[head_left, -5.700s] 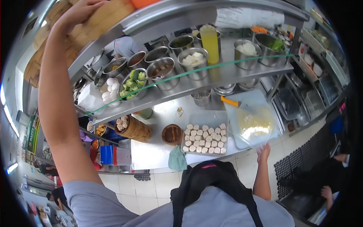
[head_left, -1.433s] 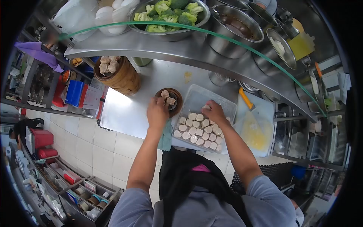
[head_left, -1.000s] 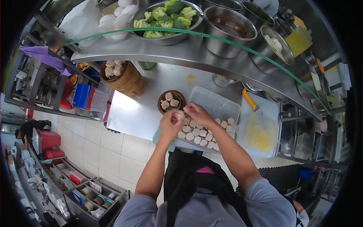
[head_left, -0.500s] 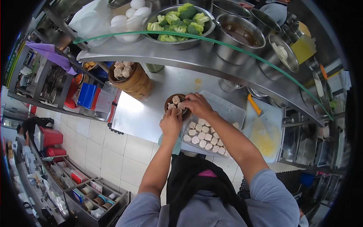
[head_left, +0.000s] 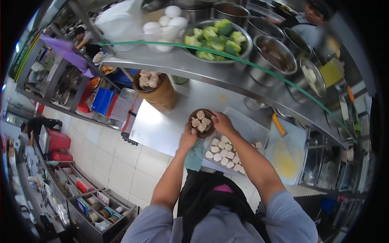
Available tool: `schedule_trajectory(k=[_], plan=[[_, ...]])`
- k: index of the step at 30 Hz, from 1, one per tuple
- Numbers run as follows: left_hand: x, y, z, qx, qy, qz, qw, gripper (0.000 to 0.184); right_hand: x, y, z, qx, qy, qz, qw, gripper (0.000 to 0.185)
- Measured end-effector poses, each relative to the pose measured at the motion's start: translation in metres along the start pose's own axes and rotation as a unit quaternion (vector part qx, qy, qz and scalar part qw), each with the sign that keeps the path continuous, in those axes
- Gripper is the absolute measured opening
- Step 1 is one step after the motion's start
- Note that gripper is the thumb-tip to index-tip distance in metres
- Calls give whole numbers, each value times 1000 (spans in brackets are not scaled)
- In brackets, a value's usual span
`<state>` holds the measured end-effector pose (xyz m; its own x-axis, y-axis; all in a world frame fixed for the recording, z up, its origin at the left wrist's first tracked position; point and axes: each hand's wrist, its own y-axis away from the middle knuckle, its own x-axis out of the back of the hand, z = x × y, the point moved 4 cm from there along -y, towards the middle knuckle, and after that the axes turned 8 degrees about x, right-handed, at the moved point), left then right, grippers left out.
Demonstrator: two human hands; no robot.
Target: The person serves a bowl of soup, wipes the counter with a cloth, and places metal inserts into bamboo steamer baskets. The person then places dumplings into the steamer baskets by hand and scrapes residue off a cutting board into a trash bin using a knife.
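Observation:
A small round bamboo steamer basket [head_left: 208, 133] with several shumai dumplings [head_left: 200, 120] in it is gripped by both hands over the steel counter. My left hand [head_left: 188, 138] is closed on its left rim. My right hand [head_left: 223, 123] holds the rim on the opposite side. Just right of the basket, partly behind my right forearm, is a clear plastic container [head_left: 254, 125] with rows of pale shumai [head_left: 224, 152]. Up and to the left stands a stack of bamboo steamers [head_left: 161, 97] topped with more shumai [head_left: 149, 79]. A green cloth [head_left: 194, 157] hangs at the counter's front edge.
A yellow-handled knife [head_left: 279, 124] lies on a white cutting board [head_left: 296, 139] at right. Overhead, a steel shelf [head_left: 170, 60] carries a bowl of broccoli [head_left: 219, 39], eggs [head_left: 164, 21] and metal pots [head_left: 272, 60]. A co-worker [head_left: 312, 24] stands beyond it.
My fingers have moved from the dumplings to the basket's rim, and both hands now grip its sides. The camera view has shifted, so the counter appears further right and lower.

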<state>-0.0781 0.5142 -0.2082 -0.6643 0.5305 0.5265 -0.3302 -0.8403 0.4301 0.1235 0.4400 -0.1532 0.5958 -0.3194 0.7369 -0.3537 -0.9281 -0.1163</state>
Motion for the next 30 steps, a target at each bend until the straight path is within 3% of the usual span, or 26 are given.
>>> schedule_trajectory(k=[5, 7, 11, 14, 16, 17, 18, 22, 25, 30], plan=[[40, 23, 51, 11, -113, 1, 993, 50, 6, 6, -9, -51, -60, 32, 996, 25], [69, 30, 67, 13, -127, -4, 992, 51, 22, 12, -25, -40, -175, 62, 982, 22], [172, 76, 110, -45, -95, -42, 994, 45, 57, 30, -60, -38, -274, 41, 960, 18], [255, 88, 135, -132, -112, 1, 985, 45, 64, 51, -60, -59, -358, 66, 930, 17], [304, 86, 161, -140, -115, 52, 982, 39, 60, 63, -57, -41, -257, 61, 964, 36], [321, 74, 165, -146, -128, 72, 978, 40, 63, 69, -62, -35, -259, 69, 963, 36], [336, 60, 168, -151, -141, 90, 974, 40, 66, 80, -69, -77, -250, 48, 964, 46], [356, -7, 177, -136, -172, 95, 971, 44, 76, 113, -74, -160, -243, 34, 956, 64], [354, -34, 190, -123, -181, 125, 968, 46, 79, 139, -54, -169, -224, 42, 959, 59], [341, -51, 213, -100, -147, 84, 981, 46, 89, 184, -37, -194, -288, 108, 932, 52]])
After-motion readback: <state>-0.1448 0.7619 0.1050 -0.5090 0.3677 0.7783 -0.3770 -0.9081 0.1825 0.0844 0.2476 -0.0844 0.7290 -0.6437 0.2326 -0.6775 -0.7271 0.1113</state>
